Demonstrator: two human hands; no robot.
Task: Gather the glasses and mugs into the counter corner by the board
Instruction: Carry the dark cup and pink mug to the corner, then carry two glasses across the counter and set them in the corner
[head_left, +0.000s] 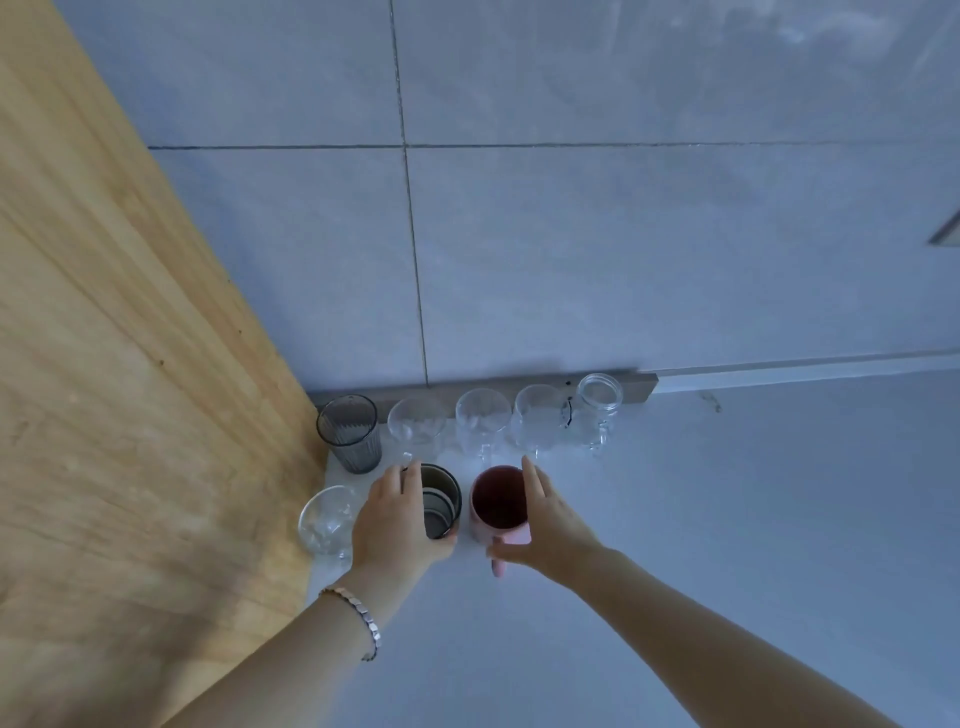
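A large wooden board (119, 395) stands along the left side. In the corner beside it, a row runs along the wall: a dark ribbed glass (349, 432), three clear glasses (416, 427) (482, 422) (538, 422) and a clear jar mug (598, 410). In front stand a clear glass (326, 519), a dark metal mug (441, 500) and a pink mug (497, 503). My left hand (390, 519) wraps the left side of the dark mug. My right hand (545, 514) cups the right side of the pink mug, thumb by its handle.
The white counter (727, 519) stretches to the right and toward me. A grey tiled wall (571, 234) rises behind the row, with a low strip (641, 385) at its foot.
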